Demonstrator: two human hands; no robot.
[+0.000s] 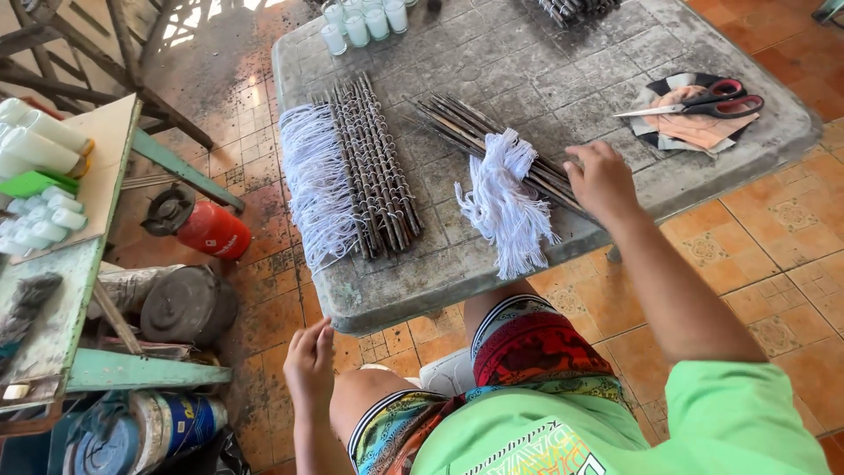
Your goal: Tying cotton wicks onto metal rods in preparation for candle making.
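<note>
My right hand (600, 180) rests on a bundle of thin dark sticks (479, 132) lying diagonally on the grey table (545, 70), fingers curled over their near ends. White string loops (505, 207) hang from that bundle beside the hand. My left hand (309, 361) hangs below the table's front edge, near my knee, holding nothing, fingers loosely apart. A second, flat row of sticks (374, 167) with white strings (316, 185) lies to the left on the table.
Red-handled scissors (703, 104) lie on cloth pieces at the table's right. Small white glasses (360, 22) stand at the far edge. A red gas canister (207, 229), metal pots and a green bench with white bottles (40, 145) crowd the floor at left.
</note>
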